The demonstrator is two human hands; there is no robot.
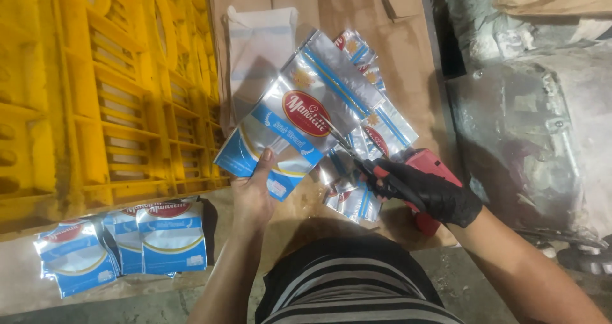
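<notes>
My left hand (254, 193) pinches the pouch (294, 120) up over the cardboard (408, 50); my gloved right hand (428, 190) grips the scissors (389, 174) at its edge. I'd keep it taut, cutting straight.

glossy foil-plastic bag (290, 129), matt black cloth glove (433, 193), rough brown cardboard (408, 56), smooth yellow plastic crate (108, 94).

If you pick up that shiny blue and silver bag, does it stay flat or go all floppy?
Probably floppy: the shiny bag is thin film and looks empty, and it already curves where the left hand pinches its lower edge. It likely weighs very little. Its glossy surface may be slippery, so it could slide from the fingers.
</notes>
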